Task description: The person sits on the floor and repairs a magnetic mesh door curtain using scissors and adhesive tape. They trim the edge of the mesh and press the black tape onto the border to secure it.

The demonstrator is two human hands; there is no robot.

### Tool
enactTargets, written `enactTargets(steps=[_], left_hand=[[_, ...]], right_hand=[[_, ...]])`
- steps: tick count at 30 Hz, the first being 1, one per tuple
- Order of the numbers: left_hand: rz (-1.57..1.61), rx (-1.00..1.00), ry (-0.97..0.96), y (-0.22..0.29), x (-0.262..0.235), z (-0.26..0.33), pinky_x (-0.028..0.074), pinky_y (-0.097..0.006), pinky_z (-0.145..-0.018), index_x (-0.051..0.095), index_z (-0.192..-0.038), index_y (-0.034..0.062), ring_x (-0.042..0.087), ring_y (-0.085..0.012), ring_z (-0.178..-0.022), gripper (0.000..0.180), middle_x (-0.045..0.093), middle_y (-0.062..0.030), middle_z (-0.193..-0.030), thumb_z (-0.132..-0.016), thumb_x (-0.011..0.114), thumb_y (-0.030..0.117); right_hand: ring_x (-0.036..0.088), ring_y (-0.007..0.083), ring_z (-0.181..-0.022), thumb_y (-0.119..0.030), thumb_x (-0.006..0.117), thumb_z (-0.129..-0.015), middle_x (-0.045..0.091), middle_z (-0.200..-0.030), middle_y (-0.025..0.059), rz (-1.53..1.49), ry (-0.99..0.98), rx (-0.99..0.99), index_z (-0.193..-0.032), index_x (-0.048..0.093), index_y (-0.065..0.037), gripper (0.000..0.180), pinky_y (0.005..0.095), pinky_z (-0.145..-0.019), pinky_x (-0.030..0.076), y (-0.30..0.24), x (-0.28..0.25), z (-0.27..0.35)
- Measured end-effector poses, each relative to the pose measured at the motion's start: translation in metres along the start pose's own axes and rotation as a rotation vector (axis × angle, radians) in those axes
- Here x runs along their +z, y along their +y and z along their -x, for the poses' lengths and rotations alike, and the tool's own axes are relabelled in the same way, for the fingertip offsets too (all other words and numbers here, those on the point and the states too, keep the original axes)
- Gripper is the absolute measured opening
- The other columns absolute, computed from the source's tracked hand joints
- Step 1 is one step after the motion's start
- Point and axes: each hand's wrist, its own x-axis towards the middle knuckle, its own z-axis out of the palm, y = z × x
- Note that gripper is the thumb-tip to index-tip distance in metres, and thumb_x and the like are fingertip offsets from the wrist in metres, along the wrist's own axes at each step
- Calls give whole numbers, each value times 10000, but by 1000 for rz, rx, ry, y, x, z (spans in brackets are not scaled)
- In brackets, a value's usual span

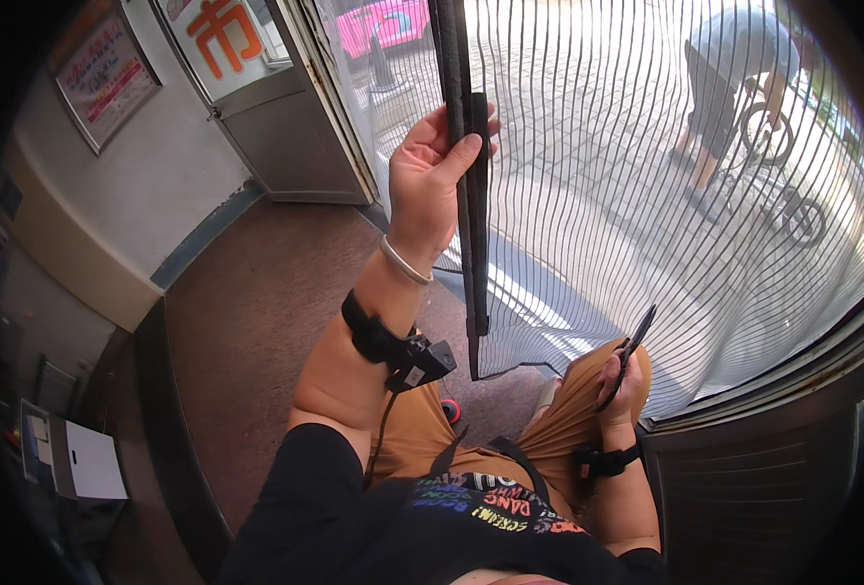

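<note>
left hand (pixel 434 175) pinches the dark edge strip (pixel 478 234) of the mesh curtain (pixel 588 175) hanging ahead, likely so it hangs straight; right hand (pixel 623 390) grips black scissors (pixel 639 334), tips up, by the knee (pixel 593 369), likely within easy reach.

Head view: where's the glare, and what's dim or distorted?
Head view: daylight glares behind the curtain; head view: the indoor floor looks dimmer, while the left hand shows clearly; head view: edges bow toward the black rim.

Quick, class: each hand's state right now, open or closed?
Left hand: closed, holding the curtain by its black edge.
Right hand: closed, holding a slim black tool.
</note>
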Motion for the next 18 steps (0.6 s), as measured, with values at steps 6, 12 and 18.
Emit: enactTargets(steps=[6, 12, 18], left_hand=[[-129, -55, -21, 0, -5, 2, 523, -294, -815, 521, -1091, -45, 626, -202, -921, 292, 632, -142, -1002, -804, 555, -85], [-268, -157, -77, -8, -15, 11, 524, -301, -815, 535, -1051, -36, 634, -197, -886, 283, 640, -139, -950, -778, 592, -86], [-334, -219, -92, -24, -24, 18, 533, -303, -792, 543, -1006, -40, 644, -196, -830, 236, 646, -143, -905, -781, 606, -72]], right_hand=[[360, 101, -596, -287, 502, -894, 365, -644, 15, 18, -8, 0, -743, 432, -33, 303, 250, -529, 311, 1, -2, 0], [388, 32, -515, -344, 459, -918, 412, -587, -44, 79, -23, -74, -825, 479, -33, 324, 174, -476, 300, -2, -4, 0], [390, 30, -517, -343, 464, -914, 412, -585, -43, 93, -11, -80, -818, 480, -36, 322, 173, -481, 301, 0, -4, 0]])
